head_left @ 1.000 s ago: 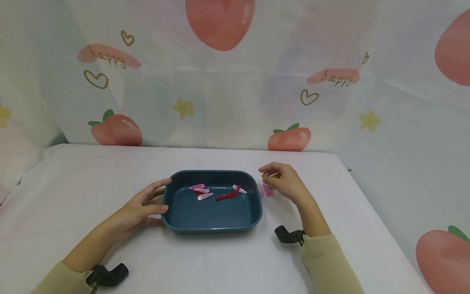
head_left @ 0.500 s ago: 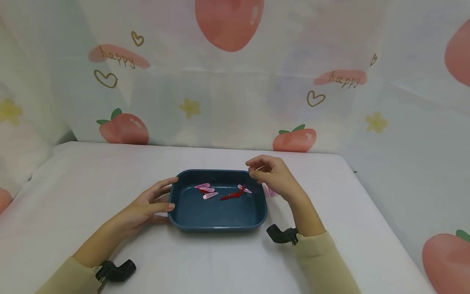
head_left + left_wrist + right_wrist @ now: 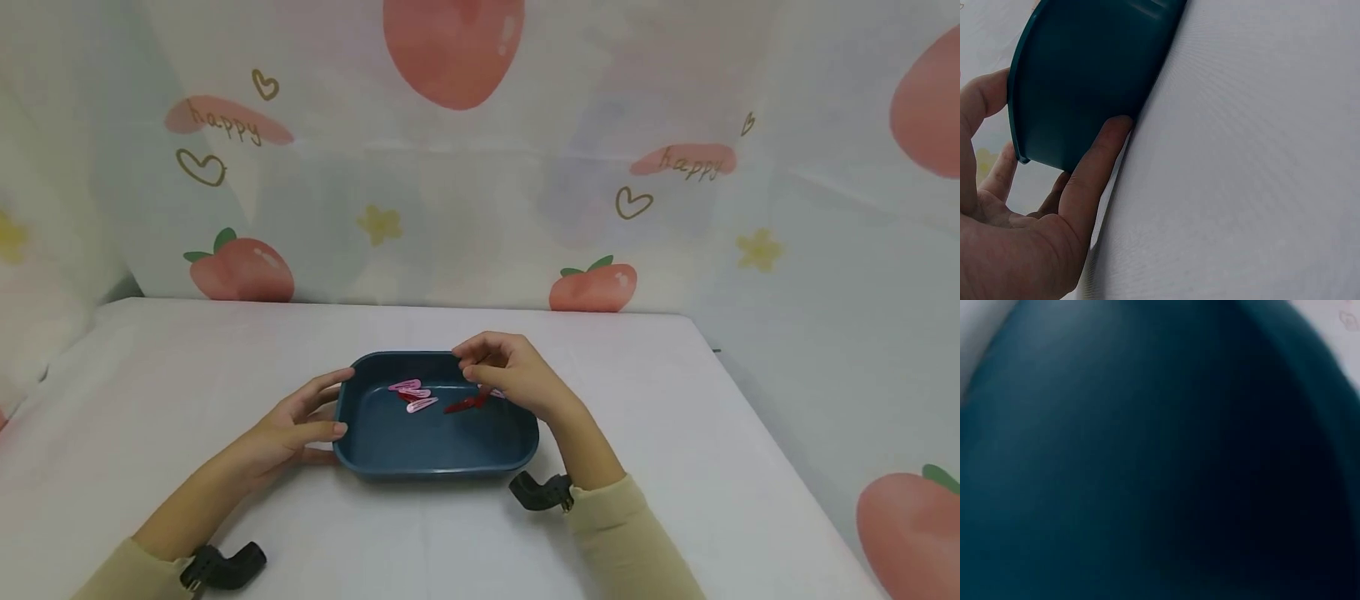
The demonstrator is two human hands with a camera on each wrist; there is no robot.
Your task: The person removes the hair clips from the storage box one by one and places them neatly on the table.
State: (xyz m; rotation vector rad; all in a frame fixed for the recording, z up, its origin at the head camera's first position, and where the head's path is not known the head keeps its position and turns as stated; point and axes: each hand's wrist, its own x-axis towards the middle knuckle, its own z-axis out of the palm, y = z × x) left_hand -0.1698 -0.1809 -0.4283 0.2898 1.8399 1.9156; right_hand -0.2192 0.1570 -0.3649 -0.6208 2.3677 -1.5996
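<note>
Head view shows your left hand [image 3: 288, 425] resting against the left end of the dark teal tray [image 3: 390, 454] on the white counter [image 3: 675, 433], thumb and fingers spread and laid straight along its wall. From the left wrist view you can see the same contact up close: your fingers [image 3: 1094, 165] press flat on the outer side of the tray [image 3: 1091, 69], with the thumb up near the rim, and the counter [image 3: 1254, 162] runs off to the right.

Your right hand [image 3: 510, 375] hovers over the far right part of the tray, fingers curled inward with the tips drawn together. Whether they pinch anything, I cannot tell; nothing shows clearly between them.

Inside the tray, near the far wall, lie several pink hair clips [image 3: 411, 393] in a small cluster, and just beside them a dark red clip [image 3: 461, 404], partly under your right hand.

The right wrist view is filled with a blurred teal surface, the tray [image 3: 1147, 456] seen very close, and shows no fingers.

A peach-printed cloth [image 3: 480, 167] hangs behind the counter.
</note>
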